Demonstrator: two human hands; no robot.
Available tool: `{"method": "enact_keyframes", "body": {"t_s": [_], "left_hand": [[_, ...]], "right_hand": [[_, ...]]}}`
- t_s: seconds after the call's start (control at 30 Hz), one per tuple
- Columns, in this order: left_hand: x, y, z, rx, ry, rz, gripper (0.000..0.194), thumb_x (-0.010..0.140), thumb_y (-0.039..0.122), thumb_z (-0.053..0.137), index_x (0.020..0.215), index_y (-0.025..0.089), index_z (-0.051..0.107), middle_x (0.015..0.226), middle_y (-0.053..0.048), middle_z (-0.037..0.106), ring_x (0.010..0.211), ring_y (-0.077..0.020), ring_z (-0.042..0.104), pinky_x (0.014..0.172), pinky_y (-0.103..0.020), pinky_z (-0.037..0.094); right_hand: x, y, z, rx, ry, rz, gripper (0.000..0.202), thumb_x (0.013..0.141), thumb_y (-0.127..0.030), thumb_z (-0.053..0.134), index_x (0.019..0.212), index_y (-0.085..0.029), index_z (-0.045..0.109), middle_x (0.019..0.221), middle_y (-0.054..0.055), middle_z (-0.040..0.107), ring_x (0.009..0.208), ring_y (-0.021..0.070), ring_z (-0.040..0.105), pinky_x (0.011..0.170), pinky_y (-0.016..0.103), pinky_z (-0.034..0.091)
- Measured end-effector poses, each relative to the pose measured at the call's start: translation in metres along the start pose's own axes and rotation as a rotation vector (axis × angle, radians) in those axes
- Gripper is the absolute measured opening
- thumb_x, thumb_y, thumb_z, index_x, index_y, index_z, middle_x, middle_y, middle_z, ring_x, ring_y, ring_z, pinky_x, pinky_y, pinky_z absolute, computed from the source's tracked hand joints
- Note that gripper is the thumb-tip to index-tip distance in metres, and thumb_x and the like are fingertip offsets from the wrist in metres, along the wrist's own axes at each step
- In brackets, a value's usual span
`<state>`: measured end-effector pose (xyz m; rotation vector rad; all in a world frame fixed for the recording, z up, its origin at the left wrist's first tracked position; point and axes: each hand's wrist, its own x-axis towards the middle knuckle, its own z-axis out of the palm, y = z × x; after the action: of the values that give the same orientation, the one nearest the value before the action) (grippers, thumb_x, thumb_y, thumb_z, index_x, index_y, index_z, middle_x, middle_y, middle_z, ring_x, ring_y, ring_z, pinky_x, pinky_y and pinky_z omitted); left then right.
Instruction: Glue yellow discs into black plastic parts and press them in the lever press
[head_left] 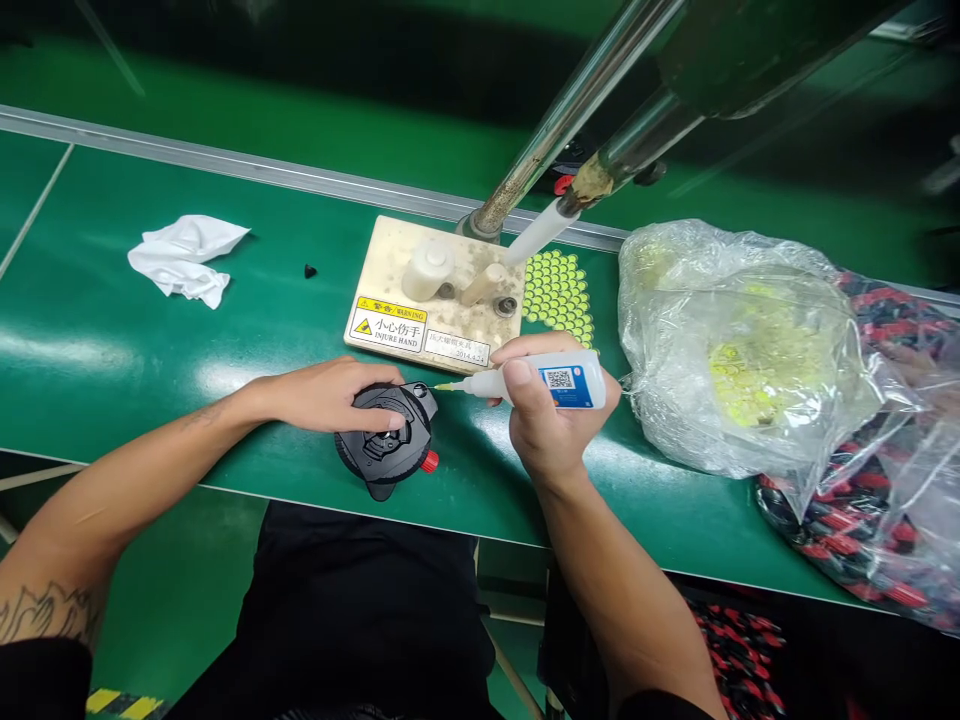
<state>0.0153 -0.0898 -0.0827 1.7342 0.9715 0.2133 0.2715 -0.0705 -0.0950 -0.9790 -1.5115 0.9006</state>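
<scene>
At the near edge of the bench [480, 500] lies the black round part [384, 462], a red knob [430, 461] sticking out at its right side. Your left hand [336, 394] is on it from the left, thumb laid across the face, fingers reaching over the far rim; a steady, light press should be enough to stop it turning. Leave the little ear with the hole [421, 391] uncovered, as it is now.

Your right hand [551, 430] has its fingers wrapped around the white squeeze bottle [555, 372], which you hold nearly level, its thin tip [448, 386] just beside that ear. Whether the tip touches, or any liquid is coming out, you can't tell from here. Best aim first, then squeeze gently with the thumb, and ease off before moving away, so nothing runs onto the face.

Just beyond your hands stands the press plate [382, 270] with its warning label; give your knuckles room there. Yellow-green discs [559, 300] lie behind it to the right, a white cloth [184, 258] off to the left.
</scene>
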Motion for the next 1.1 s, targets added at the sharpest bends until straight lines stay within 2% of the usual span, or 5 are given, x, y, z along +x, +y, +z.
{"method": "enact_keyframes", "body": {"t_s": [0.33, 0.57, 0.7, 0.9, 1.1], "left_hand": [[-0.001, -0.001, 0.002, 0.003, -0.001, -0.027, 0.044, 0.1, 0.056, 0.061, 0.122, 0.017, 0.066, 0.109, -0.008, 0.078, 0.09, -0.0211, 0.072, 0.072, -0.028, 0.051], [-0.001, -0.002, 0.002, -0.008, -0.006, -0.035, 0.044, 0.1, 0.054, 0.062, 0.124, 0.018, 0.066, 0.114, -0.008, 0.078, 0.096, -0.0217, 0.073, 0.075, -0.029, 0.052], [-0.001, -0.001, 0.001, -0.014, -0.015, -0.046, 0.042, 0.101, 0.054, 0.062, 0.124, 0.018, 0.066, 0.113, -0.007, 0.078, 0.095, -0.0217, 0.073, 0.074, -0.029, 0.051], [-0.001, -0.002, 0.001, -0.011, -0.01, -0.033, 0.042, 0.101, 0.054, 0.062, 0.122, 0.018, 0.066, 0.111, -0.007, 0.078, 0.092, -0.021, 0.072, 0.073, -0.028, 0.051], [-0.001, 0.0, 0.0, -0.02, -0.016, -0.041, 0.043, 0.1, 0.056, 0.061, 0.12, 0.019, 0.066, 0.111, -0.007, 0.077, 0.093, -0.0216, 0.071, 0.075, -0.03, 0.051]], "right_hand": [[0.01, 0.006, -0.002, 0.189, 0.044, 0.098, 0.038, 0.088, -0.06, 0.08, 0.082, -0.024, 0.071, 0.058, -0.003, 0.056, 0.042, 0.0144, 0.054, 0.035, 0.029, 0.034], [0.016, 0.002, 0.0, 0.244, 0.075, 0.191, 0.046, 0.08, -0.068, 0.083, 0.076, -0.025, 0.068, 0.057, -0.003, 0.051, 0.041, 0.0126, 0.046, 0.034, 0.029, 0.031], [0.017, 0.0, 0.001, 0.276, 0.085, 0.228, 0.045, 0.078, -0.066, 0.085, 0.074, -0.025, 0.068, 0.058, -0.004, 0.05, 0.04, 0.0114, 0.044, 0.034, 0.029, 0.031], [0.017, 0.002, -0.003, 0.296, 0.053, 0.273, 0.042, 0.082, -0.064, 0.082, 0.077, -0.025, 0.068, 0.062, -0.003, 0.052, 0.044, 0.0115, 0.043, 0.039, 0.03, 0.033], [0.032, 0.002, -0.014, 0.522, -0.039, 0.457, 0.045, 0.083, -0.07, 0.079, 0.083, -0.026, 0.07, 0.062, -0.004, 0.051, 0.052, 0.0122, 0.05, 0.045, 0.027, 0.04]]}}
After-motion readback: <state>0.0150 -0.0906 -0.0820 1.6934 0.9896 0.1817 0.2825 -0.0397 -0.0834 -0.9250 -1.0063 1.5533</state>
